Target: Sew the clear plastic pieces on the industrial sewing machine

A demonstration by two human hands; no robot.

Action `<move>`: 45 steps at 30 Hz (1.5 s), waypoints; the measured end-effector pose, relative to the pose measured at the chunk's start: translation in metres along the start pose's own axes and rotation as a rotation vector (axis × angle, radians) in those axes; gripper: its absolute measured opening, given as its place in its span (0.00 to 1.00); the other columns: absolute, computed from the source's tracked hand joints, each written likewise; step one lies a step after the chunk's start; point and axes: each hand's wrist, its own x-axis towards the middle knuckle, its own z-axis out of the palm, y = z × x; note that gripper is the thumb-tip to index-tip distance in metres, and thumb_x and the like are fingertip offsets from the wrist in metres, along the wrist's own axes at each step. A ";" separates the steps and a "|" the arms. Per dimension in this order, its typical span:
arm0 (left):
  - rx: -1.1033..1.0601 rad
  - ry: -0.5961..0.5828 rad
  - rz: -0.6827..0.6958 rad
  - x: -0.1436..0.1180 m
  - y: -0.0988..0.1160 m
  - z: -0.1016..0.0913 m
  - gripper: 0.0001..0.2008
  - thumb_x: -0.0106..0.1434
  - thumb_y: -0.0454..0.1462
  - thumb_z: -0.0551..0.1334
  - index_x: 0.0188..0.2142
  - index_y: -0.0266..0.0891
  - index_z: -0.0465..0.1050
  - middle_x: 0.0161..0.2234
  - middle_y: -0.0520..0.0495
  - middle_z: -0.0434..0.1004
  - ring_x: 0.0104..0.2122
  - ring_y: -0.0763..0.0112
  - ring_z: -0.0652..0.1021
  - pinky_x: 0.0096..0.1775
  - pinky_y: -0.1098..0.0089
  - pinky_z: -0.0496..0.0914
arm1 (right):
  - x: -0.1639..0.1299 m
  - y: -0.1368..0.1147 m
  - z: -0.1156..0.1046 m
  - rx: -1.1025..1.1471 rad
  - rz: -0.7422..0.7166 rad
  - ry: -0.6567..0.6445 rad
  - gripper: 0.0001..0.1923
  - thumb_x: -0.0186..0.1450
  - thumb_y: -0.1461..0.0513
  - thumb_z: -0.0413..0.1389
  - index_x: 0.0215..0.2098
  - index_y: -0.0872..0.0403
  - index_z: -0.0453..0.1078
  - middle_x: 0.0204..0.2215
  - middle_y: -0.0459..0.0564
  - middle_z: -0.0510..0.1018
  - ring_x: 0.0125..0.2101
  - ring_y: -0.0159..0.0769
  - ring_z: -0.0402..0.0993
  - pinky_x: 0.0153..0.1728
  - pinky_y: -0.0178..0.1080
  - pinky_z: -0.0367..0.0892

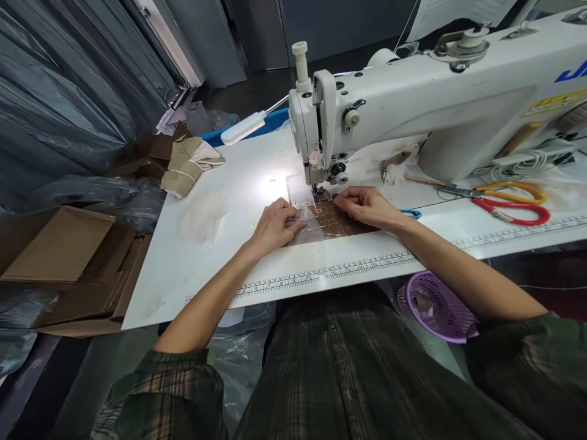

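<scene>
A sewing machine (pixel 321 122) stands over the table, its needle and presser foot (pixel 317 194) directly ahead of my hands. Under the foot lies a brown sheet (pixel 351 223) with a clear, shiny plastic sheet (pixel 308 232) at its left; small red marks show near their meeting line. My left hand (pixel 277 226) rests on the plastic, thumb and fingers closed at its left part. On the other side, my right hand (pixel 367 205) pinches the brown sheet's upper edge just right of the foot. Fingertips of the right hand partly hide what they grip.
Orange-and-red-handled scissors (pixel 499 198) and a blue-handled tool (pixel 411 214) lie to the right. A folded beige bundle (pixel 190 168) sits at the left. A lamp (pixel 243 128) shines on the table. Cardboard boxes (pixel 59 244) stand left; a purple basket (pixel 440 308) sits below the table edge.
</scene>
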 end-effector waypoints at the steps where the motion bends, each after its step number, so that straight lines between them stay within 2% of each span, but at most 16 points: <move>1: -0.057 0.016 -0.013 -0.001 -0.001 -0.002 0.09 0.61 0.42 0.63 0.32 0.38 0.74 0.37 0.47 0.74 0.37 0.67 0.74 0.38 0.66 0.70 | -0.001 -0.003 0.001 -0.039 -0.008 -0.057 0.17 0.63 0.49 0.59 0.36 0.56 0.71 0.18 0.40 0.62 0.19 0.27 0.54 0.19 0.33 0.48; 4: -0.216 0.022 -0.089 -0.007 0.000 -0.007 0.10 0.62 0.44 0.62 0.33 0.38 0.73 0.32 0.49 0.75 0.32 0.71 0.74 0.33 0.70 0.68 | -0.002 -0.013 0.007 -0.216 -0.083 -0.260 0.23 0.59 0.47 0.62 0.42 0.56 0.71 0.23 0.42 0.68 0.23 0.29 0.61 0.23 0.34 0.55; 7: -0.339 0.022 -0.158 -0.010 0.002 -0.010 0.12 0.62 0.45 0.61 0.32 0.38 0.71 0.27 0.51 0.74 0.27 0.73 0.72 0.29 0.72 0.66 | 0.001 -0.022 0.019 -0.381 -0.145 -0.343 0.20 0.57 0.49 0.64 0.36 0.56 0.71 0.27 0.45 0.71 0.26 0.30 0.64 0.26 0.34 0.57; 10: -0.403 0.029 -0.158 -0.009 0.002 -0.010 0.12 0.62 0.45 0.62 0.32 0.37 0.70 0.28 0.51 0.75 0.27 0.73 0.74 0.29 0.72 0.67 | 0.006 -0.027 0.031 -0.411 -0.140 -0.304 0.13 0.61 0.55 0.61 0.28 0.55 0.67 0.23 0.43 0.70 0.24 0.29 0.62 0.25 0.35 0.55; 12: -0.361 0.043 -0.146 -0.006 -0.002 -0.012 0.12 0.63 0.45 0.61 0.32 0.38 0.70 0.28 0.51 0.75 0.27 0.72 0.74 0.30 0.71 0.68 | 0.008 -0.029 0.035 -0.373 -0.115 -0.254 0.10 0.64 0.59 0.56 0.27 0.56 0.67 0.20 0.43 0.70 0.22 0.29 0.62 0.25 0.35 0.55; 15: -0.165 0.114 -0.111 0.002 -0.012 -0.017 0.09 0.64 0.42 0.61 0.36 0.38 0.70 0.30 0.50 0.76 0.29 0.70 0.75 0.33 0.68 0.69 | 0.009 -0.028 0.034 -0.329 -0.038 -0.135 0.08 0.64 0.60 0.56 0.30 0.56 0.72 0.21 0.44 0.73 0.23 0.31 0.66 0.27 0.35 0.58; 18: 0.153 0.258 0.014 0.006 -0.019 -0.022 0.12 0.62 0.38 0.63 0.44 0.38 0.69 0.42 0.42 0.77 0.39 0.62 0.76 0.40 0.60 0.69 | 0.009 -0.021 0.030 -0.262 0.000 -0.052 0.09 0.63 0.57 0.58 0.32 0.55 0.75 0.24 0.46 0.76 0.26 0.34 0.70 0.27 0.36 0.61; 20: 0.260 0.320 0.135 0.003 -0.018 -0.021 0.11 0.63 0.36 0.62 0.45 0.37 0.69 0.47 0.38 0.73 0.44 0.58 0.74 0.43 0.58 0.69 | 0.009 -0.016 0.029 -0.192 -0.010 -0.043 0.11 0.63 0.54 0.59 0.33 0.55 0.75 0.26 0.47 0.77 0.26 0.34 0.70 0.27 0.36 0.63; 23: 0.093 0.191 0.320 -0.008 -0.008 -0.013 0.09 0.66 0.40 0.60 0.42 0.36 0.71 0.42 0.41 0.74 0.41 0.65 0.75 0.41 0.64 0.72 | 0.006 -0.012 0.033 -0.027 -0.020 -0.055 0.14 0.63 0.51 0.60 0.33 0.55 0.75 0.24 0.46 0.74 0.24 0.31 0.67 0.25 0.35 0.62; 26: -0.052 0.018 0.394 -0.019 0.003 0.000 0.19 0.62 0.50 0.63 0.41 0.35 0.70 0.39 0.44 0.75 0.37 0.67 0.76 0.38 0.66 0.73 | -0.002 -0.017 0.040 0.182 -0.043 -0.051 0.17 0.65 0.48 0.58 0.34 0.55 0.72 0.25 0.45 0.73 0.21 0.28 0.63 0.21 0.33 0.60; 30: 0.066 0.058 0.310 -0.025 0.008 0.014 0.18 0.65 0.50 0.60 0.39 0.35 0.70 0.35 0.46 0.75 0.34 0.68 0.75 0.36 0.67 0.71 | -0.017 -0.028 0.044 0.337 -0.097 0.031 0.18 0.66 0.47 0.57 0.34 0.53 0.67 0.24 0.43 0.72 0.22 0.27 0.65 0.20 0.32 0.61; 35: 0.228 0.151 0.352 -0.026 0.009 0.019 0.10 0.69 0.41 0.57 0.37 0.36 0.72 0.35 0.45 0.78 0.34 0.67 0.77 0.35 0.67 0.70 | -0.033 -0.032 0.041 0.281 -0.193 0.140 0.16 0.66 0.49 0.58 0.31 0.52 0.65 0.19 0.40 0.67 0.19 0.27 0.63 0.20 0.32 0.60; 39: 0.262 0.177 0.378 -0.028 0.008 0.022 0.09 0.69 0.34 0.55 0.37 0.37 0.74 0.36 0.44 0.80 0.33 0.67 0.78 0.33 0.66 0.70 | -0.052 -0.032 0.041 0.143 -0.295 0.156 0.12 0.69 0.54 0.56 0.32 0.51 0.66 0.19 0.41 0.67 0.19 0.28 0.63 0.20 0.34 0.60; 42: 0.264 0.202 0.358 -0.029 0.006 0.024 0.09 0.68 0.33 0.56 0.37 0.39 0.76 0.37 0.45 0.81 0.34 0.66 0.80 0.33 0.65 0.71 | -0.077 -0.039 0.040 0.053 -0.442 0.126 0.06 0.68 0.59 0.56 0.33 0.51 0.69 0.22 0.44 0.70 0.20 0.30 0.64 0.21 0.36 0.60; 44: 0.260 0.211 0.355 -0.029 0.006 0.025 0.10 0.68 0.33 0.56 0.37 0.39 0.77 0.37 0.45 0.82 0.34 0.66 0.80 0.33 0.65 0.73 | -0.096 -0.048 0.036 0.063 -0.518 0.009 0.03 0.67 0.62 0.56 0.36 0.50 0.72 0.21 0.44 0.72 0.19 0.31 0.65 0.20 0.37 0.61; 45: 0.254 0.212 0.358 -0.029 0.006 0.025 0.09 0.68 0.33 0.56 0.37 0.39 0.76 0.37 0.45 0.82 0.34 0.67 0.80 0.33 0.65 0.73 | -0.104 -0.053 0.033 0.068 -0.495 -0.100 0.05 0.67 0.64 0.56 0.38 0.49 0.74 0.21 0.44 0.73 0.19 0.31 0.66 0.21 0.36 0.62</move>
